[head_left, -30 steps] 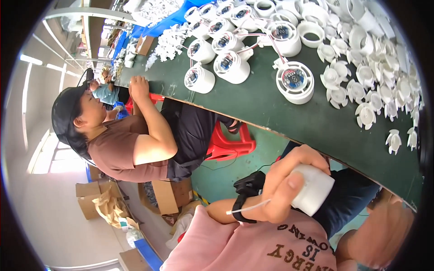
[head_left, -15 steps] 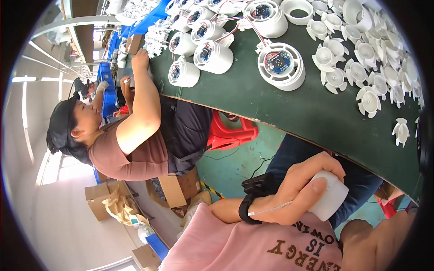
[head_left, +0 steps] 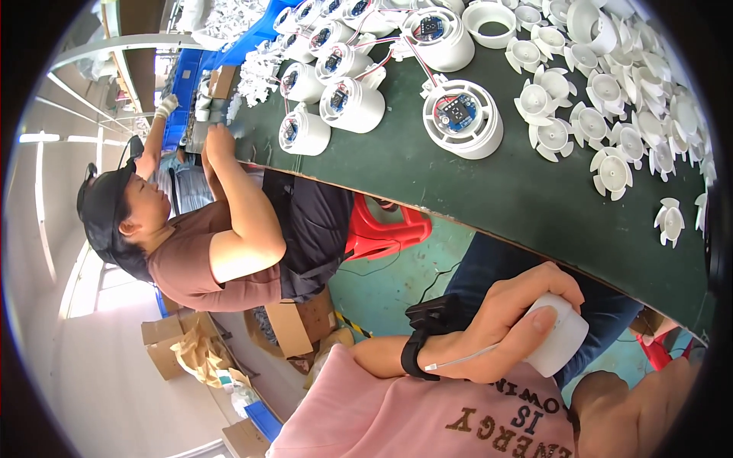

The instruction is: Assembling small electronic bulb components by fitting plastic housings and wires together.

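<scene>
My left hand (head_left: 511,320) is closed round a smooth white rounded housing (head_left: 561,336), fingers over its top and thumb along its side. From under this hand a thin white wire (head_left: 466,357) runs back toward the wrist, ending in a small plug. A black band (head_left: 416,355) circles that wrist. At the lower right edge part of my right hand and arm (head_left: 637,408) shows close to the pink shirt; its fingers cannot be made out. Beyond, on the green table, a white ringed housing (head_left: 463,126) stands with a blue circuit board facing up.
Several wired white housings (head_left: 351,105) stand on the green table (head_left: 382,172). A heap of white fan blades (head_left: 611,172) covers its right side. At left a co-worker in a brown shirt (head_left: 229,252) sits at the table. A red stool (head_left: 389,229) and cardboard boxes (head_left: 164,343) are on the floor.
The view has shifted slightly, moving the table things a little left. The co-worker's raised hand has come down and toward the left. My left hand keeps its grip on the white housing.
</scene>
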Tool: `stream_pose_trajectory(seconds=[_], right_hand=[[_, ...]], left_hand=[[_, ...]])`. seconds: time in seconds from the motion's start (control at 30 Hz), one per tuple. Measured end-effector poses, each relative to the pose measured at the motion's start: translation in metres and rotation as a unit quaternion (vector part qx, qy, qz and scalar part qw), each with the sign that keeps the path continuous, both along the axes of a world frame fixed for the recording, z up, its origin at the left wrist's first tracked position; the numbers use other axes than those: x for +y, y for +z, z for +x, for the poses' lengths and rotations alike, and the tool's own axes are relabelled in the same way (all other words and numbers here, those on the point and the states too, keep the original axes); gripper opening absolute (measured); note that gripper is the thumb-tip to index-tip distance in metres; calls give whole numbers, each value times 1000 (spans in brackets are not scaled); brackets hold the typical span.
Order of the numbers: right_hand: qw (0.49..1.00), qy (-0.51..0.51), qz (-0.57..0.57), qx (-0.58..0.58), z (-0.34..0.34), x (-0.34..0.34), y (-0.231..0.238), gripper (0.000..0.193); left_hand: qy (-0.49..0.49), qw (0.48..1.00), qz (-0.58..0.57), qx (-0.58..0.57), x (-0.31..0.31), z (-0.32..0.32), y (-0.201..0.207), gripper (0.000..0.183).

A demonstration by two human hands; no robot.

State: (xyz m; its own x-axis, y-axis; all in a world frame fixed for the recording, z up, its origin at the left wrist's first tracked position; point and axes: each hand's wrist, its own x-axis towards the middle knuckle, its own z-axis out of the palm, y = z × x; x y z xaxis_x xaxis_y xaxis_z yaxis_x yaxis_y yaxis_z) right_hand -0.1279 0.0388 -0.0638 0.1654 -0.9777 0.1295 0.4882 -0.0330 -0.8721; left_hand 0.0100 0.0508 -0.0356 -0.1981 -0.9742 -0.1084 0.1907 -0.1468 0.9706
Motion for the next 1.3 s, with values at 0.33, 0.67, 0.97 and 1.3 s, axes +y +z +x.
stream_pose_trajectory(seconds=[0.33,0.67,0.97,1.3], right_hand=[[998,23,-4,-56,-7,14,12,13],[994,-12,-55,-98,-39,10,32,10],[917,-115,-181,337,-37,-4,45,69],[969,-179,-63,157,-68,-62,13,59]], left_hand=[[-69,994,-68,-49,4,-2,9,46],[-21,998,-46,-41,-7,-20,33,47],[60,996,-30,-64,-40,-39,35,41],[-72,866,-220,-443,-193,13,84,56]])
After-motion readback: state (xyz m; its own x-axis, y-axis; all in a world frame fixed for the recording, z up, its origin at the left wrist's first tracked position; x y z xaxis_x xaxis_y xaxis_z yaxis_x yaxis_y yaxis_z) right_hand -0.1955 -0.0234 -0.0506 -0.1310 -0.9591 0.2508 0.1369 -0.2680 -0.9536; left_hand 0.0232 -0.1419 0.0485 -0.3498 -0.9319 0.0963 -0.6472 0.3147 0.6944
